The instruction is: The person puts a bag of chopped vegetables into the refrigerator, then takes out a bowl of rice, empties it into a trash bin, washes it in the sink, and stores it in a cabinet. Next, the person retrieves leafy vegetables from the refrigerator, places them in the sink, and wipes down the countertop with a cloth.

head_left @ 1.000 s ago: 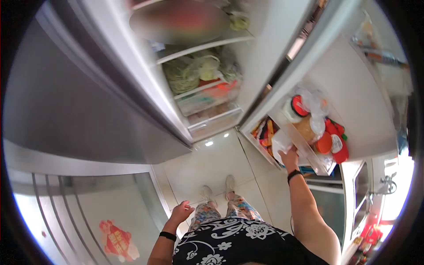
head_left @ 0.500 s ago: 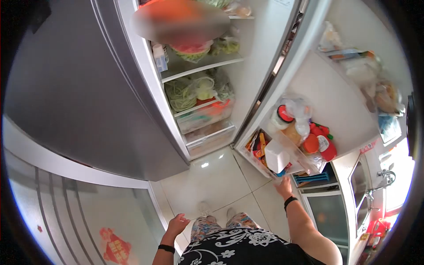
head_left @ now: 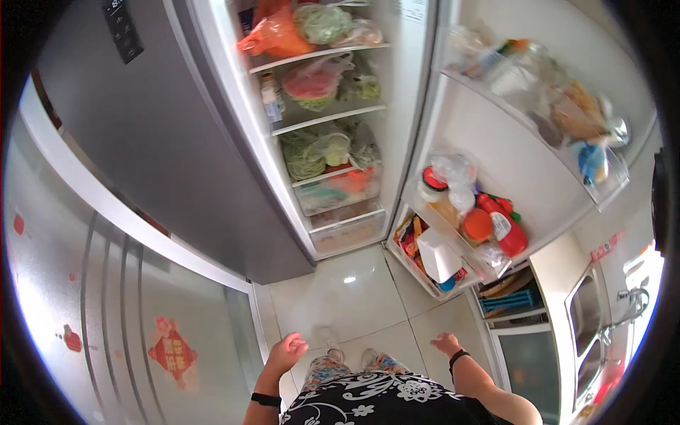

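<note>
My left hand [head_left: 287, 352] hangs over the floor beside the frosted glass panel, fingers loosely bent and apart, with nothing in it. Out in front of my body on the other side, my right hand [head_left: 446, 343] is also empty, its fingers apart. It is nearest the lower bin of the open fridge door [head_left: 489, 142], touching nothing. That bin holds a white box [head_left: 438, 255] and several packets. Above it, a door rack carries a red-lidded jar [head_left: 433, 180], an orange-lidded jar [head_left: 476, 225] and a red bottle [head_left: 508, 235].
Inside the fridge, shelves hold an orange bag [head_left: 280, 35], a wrapped watermelon piece [head_left: 313, 81] and bagged greens [head_left: 308, 156]. The grey closed door [head_left: 163, 142] stands left. At right are a cabinet [head_left: 531, 361] and a sink [head_left: 586, 312]. Floor tiles [head_left: 347, 304] lie between.
My right hand has drawn back from the lower door bin toward my body. My left hand has barely moved. The view has shifted, showing more of the upper door rack.
</note>
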Motion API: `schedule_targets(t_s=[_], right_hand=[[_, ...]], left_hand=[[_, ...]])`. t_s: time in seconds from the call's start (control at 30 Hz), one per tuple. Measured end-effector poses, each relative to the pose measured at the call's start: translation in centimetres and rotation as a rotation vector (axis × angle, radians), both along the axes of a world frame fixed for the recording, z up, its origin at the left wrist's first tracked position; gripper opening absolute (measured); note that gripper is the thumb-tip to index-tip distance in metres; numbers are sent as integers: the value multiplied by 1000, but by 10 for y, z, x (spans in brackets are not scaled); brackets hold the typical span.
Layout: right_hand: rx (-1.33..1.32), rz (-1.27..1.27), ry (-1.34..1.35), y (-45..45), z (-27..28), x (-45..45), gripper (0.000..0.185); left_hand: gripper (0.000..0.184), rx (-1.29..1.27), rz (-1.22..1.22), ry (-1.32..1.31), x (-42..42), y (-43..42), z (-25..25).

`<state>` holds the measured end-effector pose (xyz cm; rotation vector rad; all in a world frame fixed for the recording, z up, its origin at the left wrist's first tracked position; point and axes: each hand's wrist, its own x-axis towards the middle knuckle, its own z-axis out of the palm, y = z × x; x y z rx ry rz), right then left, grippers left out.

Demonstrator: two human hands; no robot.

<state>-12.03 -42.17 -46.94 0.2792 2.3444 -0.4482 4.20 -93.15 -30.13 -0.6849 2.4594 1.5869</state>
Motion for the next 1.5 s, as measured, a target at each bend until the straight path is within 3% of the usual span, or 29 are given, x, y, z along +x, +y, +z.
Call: schedule_targets(t_s=[0.2,0.27,0.4,0.47,0.5,0.57,0.7,0.83,0.93,1.0,1.13,1.2,1.23,1.3,1.37,1.43,1.5], right_hand=[[-6,-77,-4,45,17,20,53],[-4,70,36,54,38,39,41],[112,-17,48,69,34,86,30],[199,502,46,105,-27,121,33],[200,488,45,106,-30,134,33],[300,726,-95,109,-36,154,24],[289,819,-30,114,-56,172,20],[270,791,-18,89,-26,146,22],[257,727,31,77,-38,120,27],[112,297,240,81,-69,111,27],[72,560,291,34,35,56,33],[-137,87,318,-11,112,33,34],[-161,217,319,-40,127,11,34],[-349,80,634,-67,145,-13,24],[-440,206,804,-94,154,-30,16],[-515,184,598,-115,157,-38,22],[-573,251,550,-121,125,-40,23]], left_hand=[[43,49,-126,63,-33,36,34],[42,43,-194,82,-44,45,38],[40,79,-301,131,-73,64,59],[39,85,-345,147,-81,69,65],[39,85,-357,143,-83,71,66],[39,89,-373,143,-83,72,67],[39,74,-401,164,-72,67,65],[39,83,-390,183,-59,58,61],[40,86,-360,177,-50,54,59],[39,92,-354,186,-44,52,68],[27,79,-300,244,-31,50,101],[22,71,-349,191,-33,52,135],[18,51,-329,139,-18,39,152],[14,66,-272,169,-11,36,173],[12,84,-182,208,4,31,190],[13,-4,-196,388,23,27,204],[15,-45,-88,442,47,23,199]])
